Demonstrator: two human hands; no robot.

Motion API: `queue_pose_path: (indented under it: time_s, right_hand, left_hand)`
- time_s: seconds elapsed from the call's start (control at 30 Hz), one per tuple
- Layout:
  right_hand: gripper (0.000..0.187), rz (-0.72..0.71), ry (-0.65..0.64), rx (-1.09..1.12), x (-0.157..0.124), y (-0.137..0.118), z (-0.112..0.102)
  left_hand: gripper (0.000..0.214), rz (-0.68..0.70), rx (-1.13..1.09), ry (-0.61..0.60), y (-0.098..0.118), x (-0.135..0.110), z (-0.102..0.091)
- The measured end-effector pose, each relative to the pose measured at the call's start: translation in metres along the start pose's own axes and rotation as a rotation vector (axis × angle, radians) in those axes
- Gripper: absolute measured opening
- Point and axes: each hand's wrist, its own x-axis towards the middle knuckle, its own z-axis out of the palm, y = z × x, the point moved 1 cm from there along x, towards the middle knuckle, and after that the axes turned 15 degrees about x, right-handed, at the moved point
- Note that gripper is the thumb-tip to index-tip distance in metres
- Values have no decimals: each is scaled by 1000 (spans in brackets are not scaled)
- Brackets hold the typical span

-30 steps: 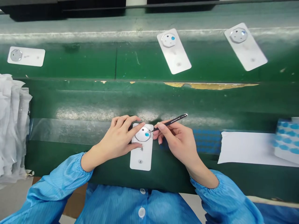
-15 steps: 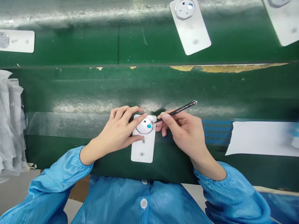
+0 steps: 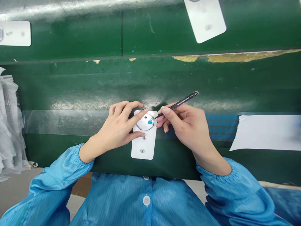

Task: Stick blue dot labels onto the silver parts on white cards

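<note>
Steady left, fine grip right

On the green desk (image 3: 70, 84), the left hand (image 3: 118, 124) lies spread open; the right hand (image 3: 190, 127) pinches pen-fashion, likely for control. The white card (image 3: 143, 147) sits flat beneath the left, apparently steadied. The pinched black tool (image 3: 183, 101) overlaps its part-hidden octagonal disc (image 3: 142, 125); contact with the blue dot (image 3: 150, 122) is unclear

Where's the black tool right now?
Head view, just right of centre: the black tool is in the right hand, its tip at the blue dot on the card under the left hand's fingertips.
</note>
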Motion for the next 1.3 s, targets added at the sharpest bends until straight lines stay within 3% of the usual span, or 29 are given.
queue_pose_path:
  time_s: [0.83, 1.03, 1.1, 1.2, 1.3]
  right_hand:
    - [36, -32, -4, -12, -2, 6, -1]
    - [34, -43, -13, -15, -3, 7, 2]
    - [29, -102, 15, -26, -6, 6, 3]
    - [25, -353, 97, -112, -14, 2, 0]
    - [20, -636, 5, -313, -26, 1, -5]
  left_hand:
    - [70, 26, 25, 33, 1, 0, -3]
    - [30, 111, 39, 37, 3, -1, -5]
    - [27, 113, 41, 37, 3, -1, -6]
    - [35, 99, 50, 30, 5, -1, -6]
    - [59, 55, 74, 41, 6, -2, -5]
